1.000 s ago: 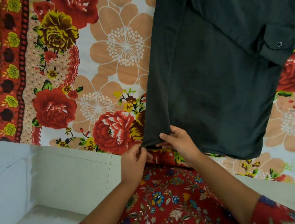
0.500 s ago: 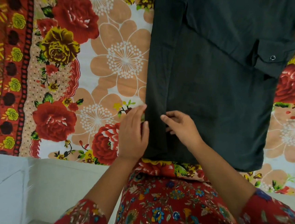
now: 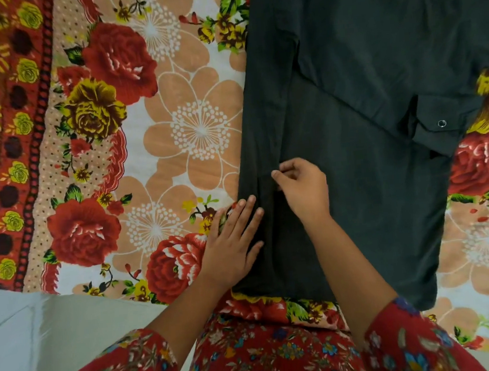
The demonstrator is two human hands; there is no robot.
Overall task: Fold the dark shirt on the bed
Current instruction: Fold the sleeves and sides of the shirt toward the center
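Floral cotton covers the bed (image 3: pixel 174 138), a flat printed sheet of big red roses and peach blooms spreading away from both hands. Over it, ahead and to the right of the hands, lies the dark shirt (image 3: pixel 364 180), a matte woven cloth with fine vertical lines, one sleeve laid across it, its cuff ending in a small metal snap (image 3: pixel 441 123). It looks light, limp and quick to crease, so I would grip it at the hem corners or the folded side edge. Left hand (image 3: pixel 233 242) rests flat, fingers spread, on the shirt's left edge. Right hand (image 3: pixel 304 187) is curled, fingertips pinching a small ridge of fabric.
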